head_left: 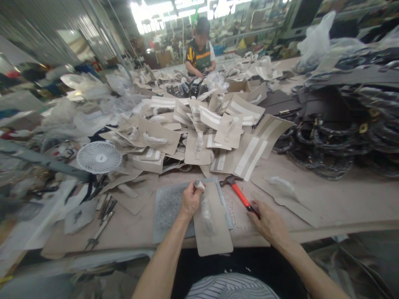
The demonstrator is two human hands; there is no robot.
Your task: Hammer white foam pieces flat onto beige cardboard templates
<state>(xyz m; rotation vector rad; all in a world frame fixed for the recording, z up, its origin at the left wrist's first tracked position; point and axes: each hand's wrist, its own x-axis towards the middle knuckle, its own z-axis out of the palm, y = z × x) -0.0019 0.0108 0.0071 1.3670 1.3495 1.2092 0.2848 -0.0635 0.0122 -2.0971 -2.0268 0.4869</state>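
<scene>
My left hand (190,200) is closed in a pinch on a short metal-topped rod (198,185), at the upper end of a beige panel (216,224). That panel has a plastic-wrapped handle (207,216) and lies partly over a grey slab (168,207). Its near end sticks out past the table edge. On the right, a claw hammer (240,193) with a red and black grip lies at a slant, head pointing away. The fingers of my right hand (266,218) are closed around the end of its grip. Small pale rivet-like bits (235,220) are scattered between panel and hammer.
Beige panels (198,147) with white strips are heaped behind the slab. Dark bags (324,120) with wrapped handles are stacked on the right. A white fan (99,157) and hand tools (104,220) are on the left. A co-worker (201,54) is across the table.
</scene>
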